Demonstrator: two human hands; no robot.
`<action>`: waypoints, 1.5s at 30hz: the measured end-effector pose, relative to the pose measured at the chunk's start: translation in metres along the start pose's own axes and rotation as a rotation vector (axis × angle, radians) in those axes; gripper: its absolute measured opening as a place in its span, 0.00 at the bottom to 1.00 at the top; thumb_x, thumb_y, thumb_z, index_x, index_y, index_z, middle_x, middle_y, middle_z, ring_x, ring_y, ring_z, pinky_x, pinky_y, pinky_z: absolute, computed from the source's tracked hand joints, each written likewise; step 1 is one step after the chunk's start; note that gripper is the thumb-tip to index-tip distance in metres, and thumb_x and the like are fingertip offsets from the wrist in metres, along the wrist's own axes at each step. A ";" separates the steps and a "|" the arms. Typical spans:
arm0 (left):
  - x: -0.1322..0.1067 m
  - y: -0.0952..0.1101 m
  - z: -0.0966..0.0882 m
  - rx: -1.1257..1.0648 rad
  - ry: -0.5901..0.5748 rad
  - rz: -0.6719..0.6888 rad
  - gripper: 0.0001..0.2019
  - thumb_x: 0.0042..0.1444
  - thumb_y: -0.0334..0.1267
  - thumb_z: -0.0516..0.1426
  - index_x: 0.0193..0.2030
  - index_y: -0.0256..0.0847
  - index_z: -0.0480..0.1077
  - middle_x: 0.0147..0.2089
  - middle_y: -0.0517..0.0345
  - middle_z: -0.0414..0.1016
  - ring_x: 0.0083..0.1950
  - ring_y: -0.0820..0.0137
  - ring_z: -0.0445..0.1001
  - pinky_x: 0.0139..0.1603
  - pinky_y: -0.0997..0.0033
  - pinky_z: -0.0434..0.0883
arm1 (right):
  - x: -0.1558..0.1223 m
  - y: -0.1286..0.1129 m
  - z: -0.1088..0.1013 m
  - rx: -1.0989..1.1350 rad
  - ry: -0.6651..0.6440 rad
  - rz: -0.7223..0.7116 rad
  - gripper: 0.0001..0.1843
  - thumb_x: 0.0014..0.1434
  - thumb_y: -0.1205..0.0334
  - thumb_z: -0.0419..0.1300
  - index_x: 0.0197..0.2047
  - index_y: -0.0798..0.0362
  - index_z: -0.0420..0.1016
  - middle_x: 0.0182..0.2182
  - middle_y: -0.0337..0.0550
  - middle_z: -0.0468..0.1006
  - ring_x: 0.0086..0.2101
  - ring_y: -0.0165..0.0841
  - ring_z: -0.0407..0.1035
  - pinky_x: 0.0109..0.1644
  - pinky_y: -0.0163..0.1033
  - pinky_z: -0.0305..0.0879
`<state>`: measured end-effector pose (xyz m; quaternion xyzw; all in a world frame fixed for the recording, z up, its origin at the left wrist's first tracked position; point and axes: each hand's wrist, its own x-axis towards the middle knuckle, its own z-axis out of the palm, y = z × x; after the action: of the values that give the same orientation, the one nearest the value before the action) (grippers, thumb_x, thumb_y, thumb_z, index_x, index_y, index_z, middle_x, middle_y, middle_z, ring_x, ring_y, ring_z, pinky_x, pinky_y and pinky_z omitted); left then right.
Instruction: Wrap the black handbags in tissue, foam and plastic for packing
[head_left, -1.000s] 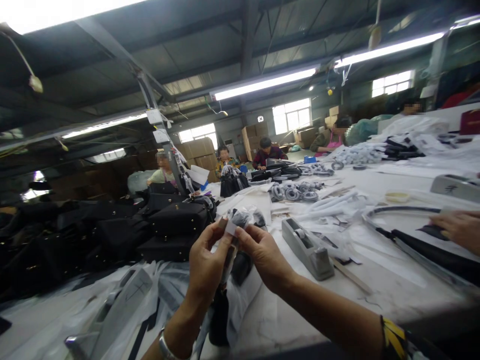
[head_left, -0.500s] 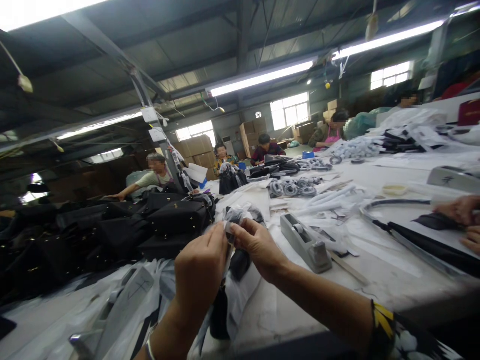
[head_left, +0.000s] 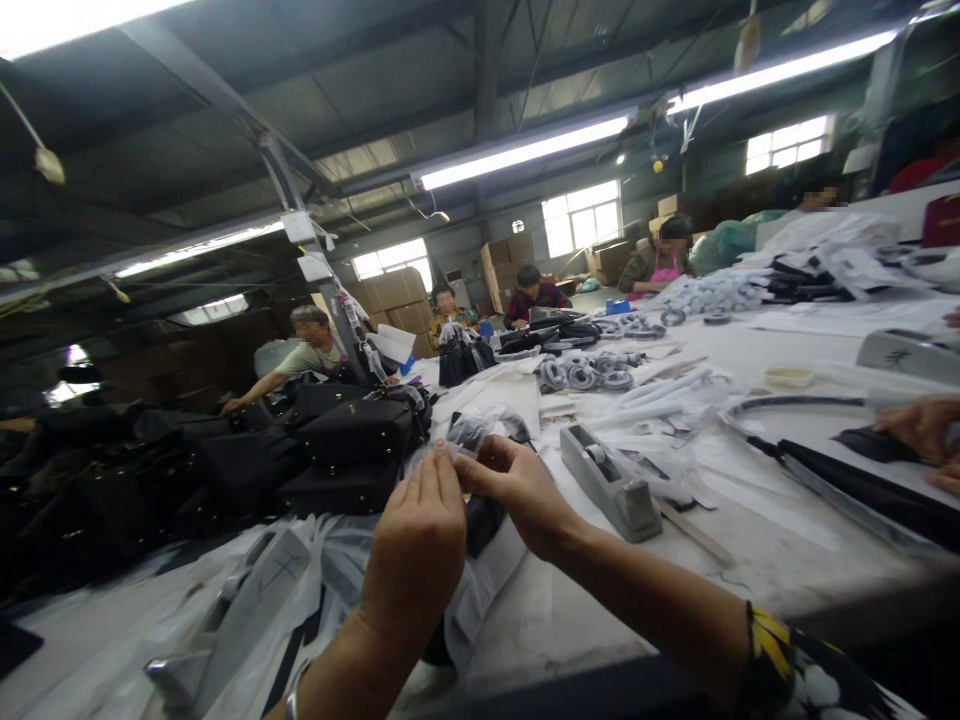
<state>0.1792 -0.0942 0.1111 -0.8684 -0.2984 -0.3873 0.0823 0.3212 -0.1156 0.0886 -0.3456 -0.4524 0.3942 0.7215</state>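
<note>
My left hand (head_left: 420, 545) and my right hand (head_left: 514, 488) meet in front of me above the table. Both pinch a small clear plastic packet (head_left: 466, 432) with something dark inside it. The left hand's back faces the camera, fingers held together against the packet's left end. The right thumb and fingers grip its right end. Below the hands lies a black bag part (head_left: 480, 520) on white wrapping.
A grey tape dispenser (head_left: 609, 482) stands right of my hands, another (head_left: 232, 625) at lower left. Black handbags (head_left: 352, 435) pile up on the left. Another person's hand (head_left: 922, 430) rests on black straps at the right edge. Several workers sit along the far table.
The packet has been turned from hanging upright to lying level between my hands. My left hand has turned so its back faces the camera.
</note>
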 end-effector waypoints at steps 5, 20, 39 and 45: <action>0.010 -0.010 -0.010 -0.315 -0.017 -0.162 0.22 0.57 0.47 0.61 0.57 0.45 0.75 0.56 0.45 0.77 0.55 0.50 0.76 0.56 0.56 0.71 | 0.001 -0.004 -0.006 0.070 -0.035 0.015 0.19 0.52 0.48 0.71 0.38 0.55 0.80 0.36 0.43 0.80 0.38 0.35 0.73 0.46 0.39 0.67; 0.012 -0.028 0.009 -1.006 -0.085 -0.681 0.29 0.43 0.56 0.69 0.49 0.41 0.74 0.37 0.56 0.79 0.32 0.70 0.75 0.24 0.80 0.67 | 0.001 -0.010 -0.146 -0.998 0.283 -0.174 0.12 0.60 0.54 0.63 0.42 0.51 0.83 0.55 0.49 0.75 0.59 0.43 0.64 0.67 0.47 0.52; 0.012 -0.030 0.016 -0.978 -0.106 -0.687 0.26 0.46 0.55 0.68 0.49 0.45 0.75 0.36 0.60 0.79 0.30 0.73 0.75 0.21 0.84 0.66 | -0.071 0.004 -0.217 -0.428 0.553 0.296 0.29 0.48 0.37 0.70 0.39 0.57 0.84 0.46 0.55 0.81 0.48 0.43 0.74 0.50 0.42 0.70; 0.013 -0.028 0.016 -0.992 -0.114 -0.667 0.28 0.44 0.55 0.69 0.49 0.43 0.75 0.38 0.57 0.80 0.33 0.70 0.77 0.26 0.81 0.71 | -0.093 0.030 -0.227 -0.374 0.633 0.392 0.21 0.41 0.49 0.77 0.28 0.59 0.82 0.25 0.48 0.80 0.23 0.29 0.71 0.30 0.35 0.70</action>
<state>0.1797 -0.0595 0.1075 -0.6820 -0.3424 -0.4380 -0.4752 0.4971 -0.2159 -0.0523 -0.6545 -0.1977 0.3092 0.6610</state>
